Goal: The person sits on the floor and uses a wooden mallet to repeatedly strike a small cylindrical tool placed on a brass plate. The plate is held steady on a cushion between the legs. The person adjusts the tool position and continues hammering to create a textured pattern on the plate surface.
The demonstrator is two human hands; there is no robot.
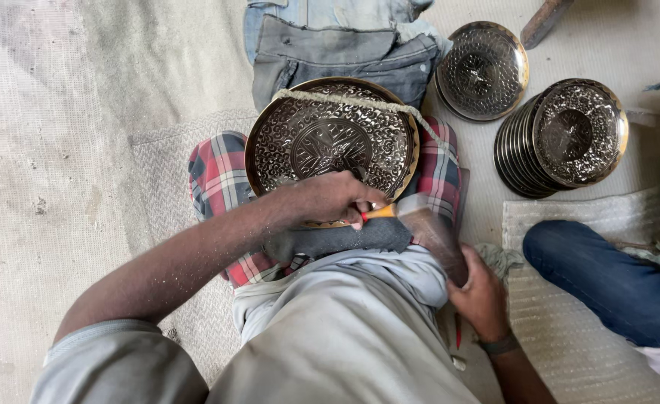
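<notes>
A large round brass plate (330, 142) with dense engraved patterns stands tilted on a red plaid cloth (218, 176) over my lap. A rough rope (360, 103) runs across its upper rim. My left hand (330, 198) is at the plate's lower edge, closed around a small tool with an orange handle (379, 212). My right hand (483, 295), with a dark wristband, lies low on the right against my bent leg (438, 239), fingers curled. Its palm is hidden, so I cannot tell whether it holds anything.
A stack of engraved plates (562, 138) and a single plate (483, 71) lie at the upper right. Folded denim cloth (345, 45) sits behind the big plate. Another person's leg in blue jeans (607, 277) rests on a woven mat (569, 344) at right.
</notes>
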